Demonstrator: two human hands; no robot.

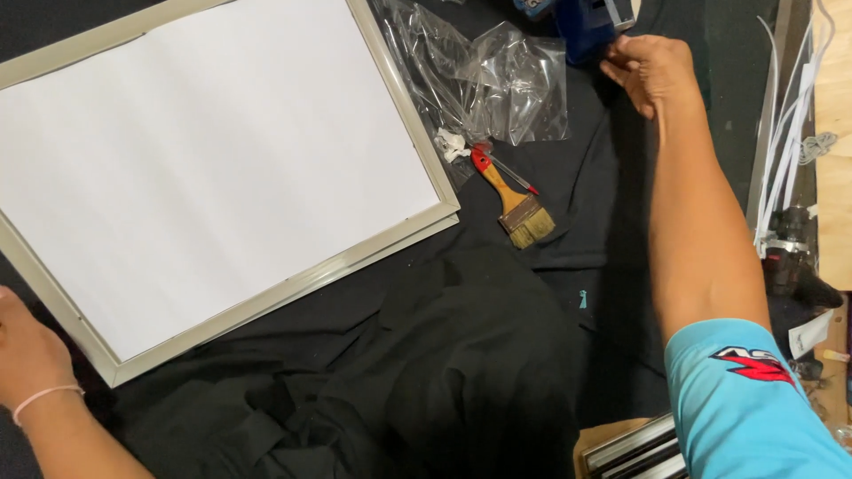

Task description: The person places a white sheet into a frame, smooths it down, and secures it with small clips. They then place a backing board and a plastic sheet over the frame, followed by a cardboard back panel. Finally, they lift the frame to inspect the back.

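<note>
A large picture frame (417, 160) with a pale metal rim and a white sheet inside lies tilted on black cloth. My left hand (27, 350) rests at the frame's near left corner, touching its rim. My right hand (652, 71) reaches far forward to the top of the view, its fingers closing on a blue tool (590, 25); only part of that tool shows at the frame's edge.
Crumpled clear plastic bags (484, 80) lie beyond the frame. A paintbrush (515, 204) with red and wooden handle lies beside them. White strips and cables (785, 124) run along the right, next to a wooden board (834, 133). Black cloth (426, 355) covers the surface.
</note>
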